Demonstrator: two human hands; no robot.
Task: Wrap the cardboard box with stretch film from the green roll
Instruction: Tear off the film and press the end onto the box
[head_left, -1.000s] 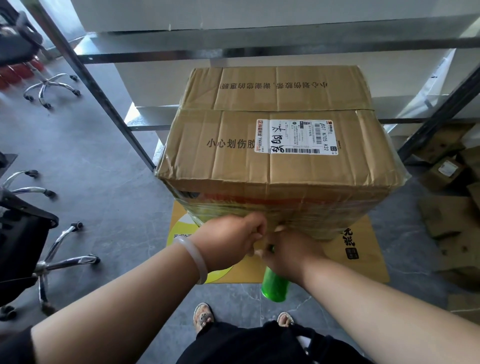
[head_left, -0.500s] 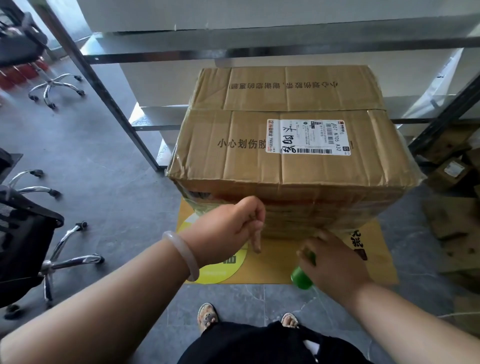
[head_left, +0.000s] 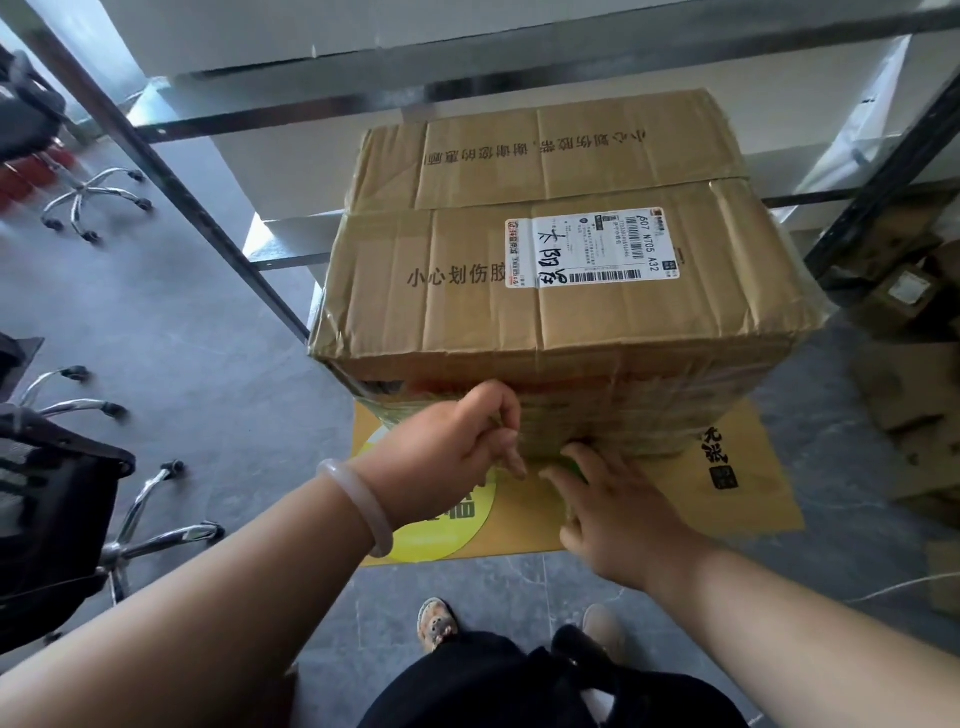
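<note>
A large cardboard box (head_left: 571, 322) with a white shipping label stands on a yellow sheet (head_left: 748, 499) on the floor. Clear stretch film (head_left: 660, 415) is wound round its lower front face. My left hand (head_left: 462, 447) is at the front face, its curled fingers pinching a strand of film against the box. Just to its right, low on the same face, my right hand (head_left: 618, 504) covers the green roll (head_left: 575, 464). Only a sliver of green shows between its fingers.
A metal shelf frame (head_left: 182, 182) rises behind and to the left of the box. Two office chairs (head_left: 57, 499) (head_left: 88, 192) stand on the left. Flattened cardboard and small boxes (head_left: 909, 395) lie on the right floor. My feet (head_left: 439, 623) are close to the sheet's edge.
My right hand swung out to the right with the green roll, then came back left to the box front beside my left hand. The left hand stayed on the film.
</note>
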